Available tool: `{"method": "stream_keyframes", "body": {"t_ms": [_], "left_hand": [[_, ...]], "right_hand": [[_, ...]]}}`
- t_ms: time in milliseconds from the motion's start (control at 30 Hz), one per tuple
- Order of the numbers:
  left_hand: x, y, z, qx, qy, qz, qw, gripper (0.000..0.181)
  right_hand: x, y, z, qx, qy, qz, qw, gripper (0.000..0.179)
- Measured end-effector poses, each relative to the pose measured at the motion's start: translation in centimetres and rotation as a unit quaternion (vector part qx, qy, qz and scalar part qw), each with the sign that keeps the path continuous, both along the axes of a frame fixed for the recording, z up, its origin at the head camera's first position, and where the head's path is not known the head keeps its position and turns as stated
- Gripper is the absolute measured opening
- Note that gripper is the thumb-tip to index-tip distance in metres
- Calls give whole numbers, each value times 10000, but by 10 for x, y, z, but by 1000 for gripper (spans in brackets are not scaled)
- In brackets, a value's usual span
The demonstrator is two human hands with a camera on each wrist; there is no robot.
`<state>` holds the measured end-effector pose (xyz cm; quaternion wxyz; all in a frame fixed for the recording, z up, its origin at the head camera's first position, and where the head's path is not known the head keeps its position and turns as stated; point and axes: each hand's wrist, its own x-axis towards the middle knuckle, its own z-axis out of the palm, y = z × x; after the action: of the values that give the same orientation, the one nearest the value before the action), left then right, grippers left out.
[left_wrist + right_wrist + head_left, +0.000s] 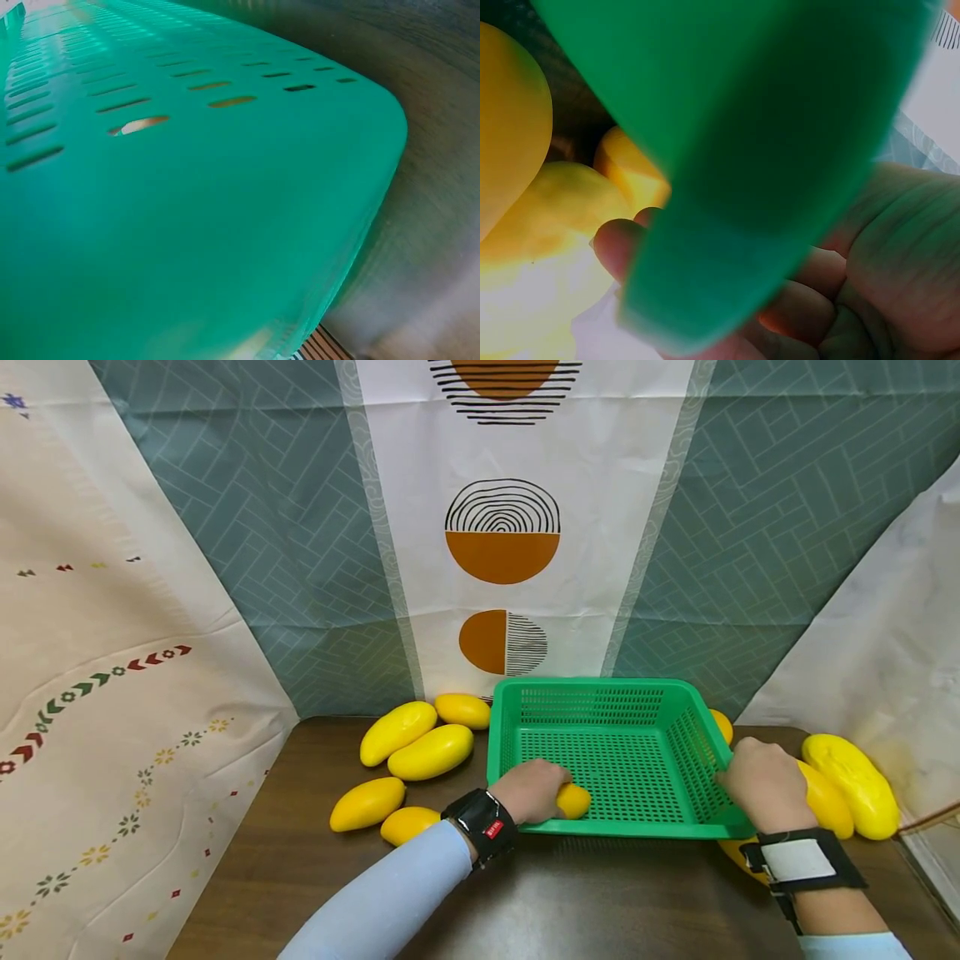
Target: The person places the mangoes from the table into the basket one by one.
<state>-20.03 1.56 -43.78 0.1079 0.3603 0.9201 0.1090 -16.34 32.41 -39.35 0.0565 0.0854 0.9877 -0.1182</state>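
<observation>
- Left hand (534, 789) held one yellow mango (574, 802) inside the green basket (637, 830), toward its near left corner;
- right hand (768, 783) gripped the basket's right rim;
- only that mango showed inside; other mangoes (431, 753) lay on the worktop (585, 902), both sides.

The left hand (531, 792) is bare, and behind it sits a black left wristband (480, 825) with a small red label (494, 829) bearing pale lettering. A plain, pale blue left sleeve (382, 893) covers the forearm. The right hand (768, 783), also bare, has a black right wristband (846, 862) with a whitish rectangular panel (797, 860); a pale blue right sleeve (851, 947) shows below.
</observation>
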Motion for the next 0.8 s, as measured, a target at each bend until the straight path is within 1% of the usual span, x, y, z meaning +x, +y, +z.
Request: {"method": "stream_keyframes", "body": {"t_ms": [100,200,267,367,467,533,600,667,733,800], "left_hand": [[0,-2,2,28,-77,27,10000,35],[1,-5,5,42,-139,51,9999,38],[2,-8,7,65,-123,62,9999,42],[3,-15,14,135,-18,19,9999,48],[3,-26,25,325,133,60,9994,49],[2,-35,35,476,328,111,9983,48],[1,-46,46,665,498,243,9962,47],[-1,-58,56,884,706,392,9928,46],[-5,-72,65,1153,897,579,9876,47],[-10,-86,71,1364,1099,874,9807,47]], "right_hand": [[0,0,0,22,-4,-21,10000,34],[0,-1,1,20,-3,-21,10000,34],[0,-1,1,20,8,-16,10000,34],[0,-2,1,13,16,-8,10000,35],[1,-3,1,11,37,-3,10000,34],[1,-3,1,8,44,5,10000,34],[1,-3,1,-7,38,16,10000,34],[1,-3,2,-19,29,35,10000,34],[2,-2,2,-40,12,37,10000,35],[2,-1,1,-61,16,30,10000,34]]}}
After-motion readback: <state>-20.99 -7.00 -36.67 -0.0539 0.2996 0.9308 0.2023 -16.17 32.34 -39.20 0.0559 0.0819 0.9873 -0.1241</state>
